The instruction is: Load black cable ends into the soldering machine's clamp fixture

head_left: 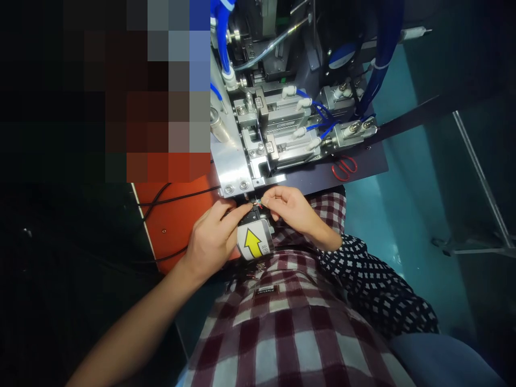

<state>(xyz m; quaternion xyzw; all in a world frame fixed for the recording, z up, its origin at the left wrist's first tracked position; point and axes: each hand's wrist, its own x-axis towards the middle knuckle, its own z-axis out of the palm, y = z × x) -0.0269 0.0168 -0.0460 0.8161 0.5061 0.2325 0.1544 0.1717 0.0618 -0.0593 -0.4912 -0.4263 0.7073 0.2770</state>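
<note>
The right hand [294, 212] had its thumb and forefinger narrowed on a tiny bundle of thin multicoloured wires [258, 203]. The bundle lay just left of those fingertips; the left hand [212, 239] brought its thumb tip beside it from the opposite side, and whether that thumb gripped could not be told. The right fingers seemed nearer. The wires appeared to point leftward, their long axis roughly across from hand to hand, though too small for certainty. Just bodyward sat a white curved cover with a yellow arrow [253, 244]; just beyond, a bolted silver metal block [234, 171].
</note>
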